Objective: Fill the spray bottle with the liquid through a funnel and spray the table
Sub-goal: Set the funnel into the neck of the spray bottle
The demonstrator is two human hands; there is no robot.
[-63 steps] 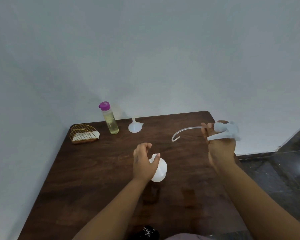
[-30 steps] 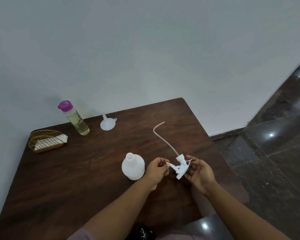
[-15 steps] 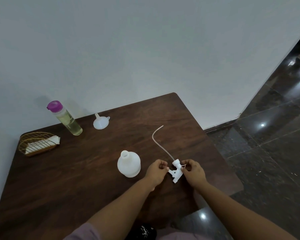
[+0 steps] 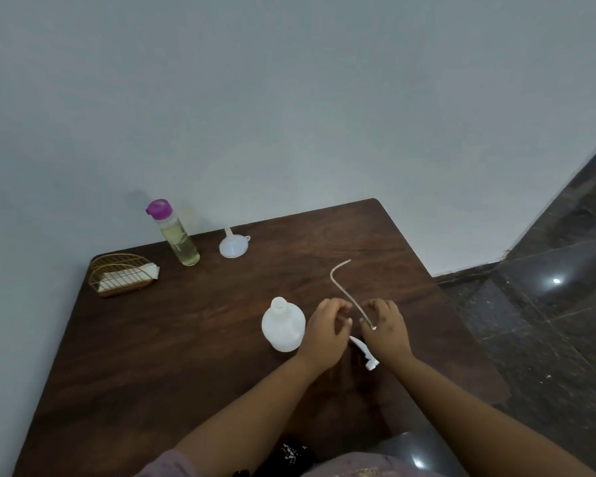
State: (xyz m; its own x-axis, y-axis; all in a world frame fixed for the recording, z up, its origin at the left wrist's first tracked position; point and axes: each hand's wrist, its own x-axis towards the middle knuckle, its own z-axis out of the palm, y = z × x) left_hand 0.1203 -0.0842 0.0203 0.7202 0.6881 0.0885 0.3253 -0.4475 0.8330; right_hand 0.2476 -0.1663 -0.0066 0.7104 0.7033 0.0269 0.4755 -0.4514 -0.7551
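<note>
spray head (image 4: 363, 352) between both hands, bottle (image 4: 283, 327) uncapped

Two bottles (image 4: 283, 325); one funnel (image 4: 233, 247); one basket (image 4: 119, 275).

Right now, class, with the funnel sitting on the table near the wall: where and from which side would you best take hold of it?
The funnel rests mouth-down, spout pointing up. Probably best to come from above and pinch the narrow spout; the wide cone flares outward against the table, offering less grip. The small tab on its right rim is an alternative. The oil bottle stands clear to its left.

White spray bottle (image 4: 283, 327), purple-capped liquid bottle (image 4: 174, 232)
</note>
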